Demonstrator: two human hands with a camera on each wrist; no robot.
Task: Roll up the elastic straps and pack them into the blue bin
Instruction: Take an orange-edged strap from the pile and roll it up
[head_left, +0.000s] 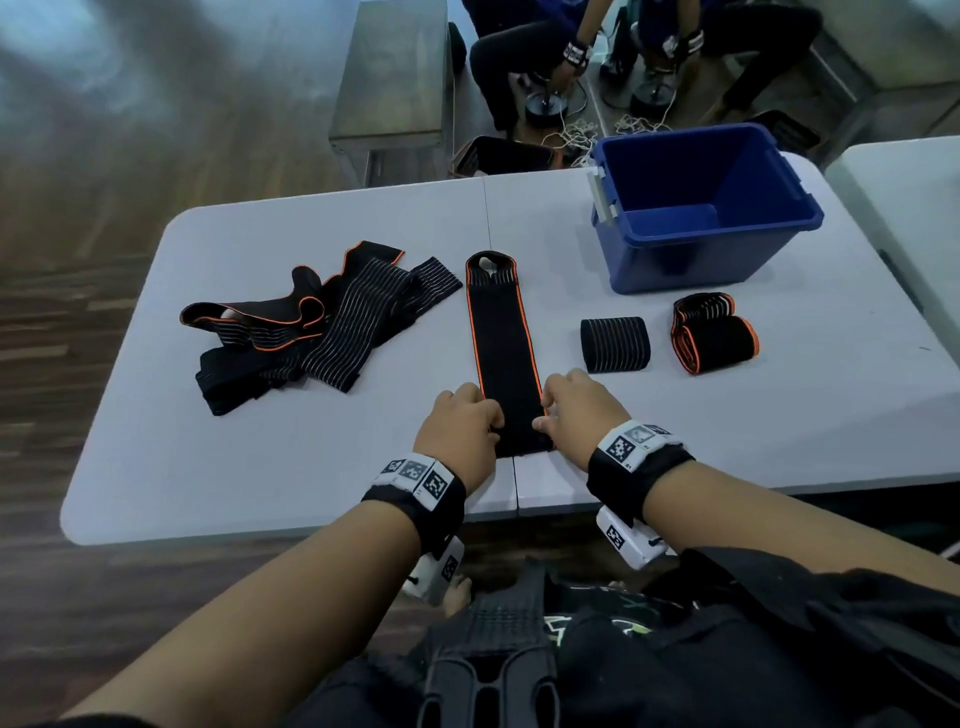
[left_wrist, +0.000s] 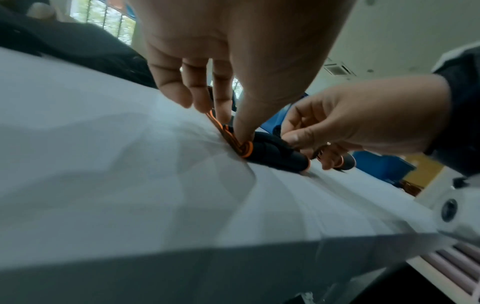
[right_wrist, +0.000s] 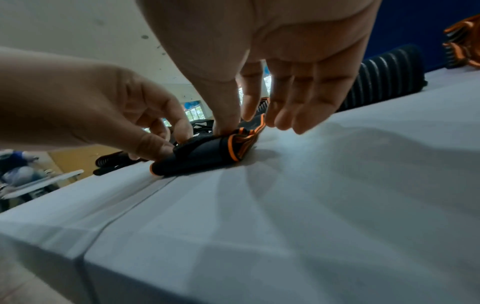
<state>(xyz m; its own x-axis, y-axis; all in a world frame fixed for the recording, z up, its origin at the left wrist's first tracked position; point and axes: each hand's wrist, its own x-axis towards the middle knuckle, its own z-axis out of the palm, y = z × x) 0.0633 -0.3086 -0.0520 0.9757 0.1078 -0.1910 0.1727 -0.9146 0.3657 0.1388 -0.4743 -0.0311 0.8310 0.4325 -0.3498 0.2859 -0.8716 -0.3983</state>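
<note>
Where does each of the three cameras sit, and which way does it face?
Head: worn on the head, facing forward and down at the table, flat strap and blue bin; both forearms show.
Left wrist: under the left hand, facing along its fingers to the strap's rolled end; right hand shows.
Right wrist: under the right hand, facing the same roll; left hand shows.
Shared: both wrist views show both hands pinching the roll.
</note>
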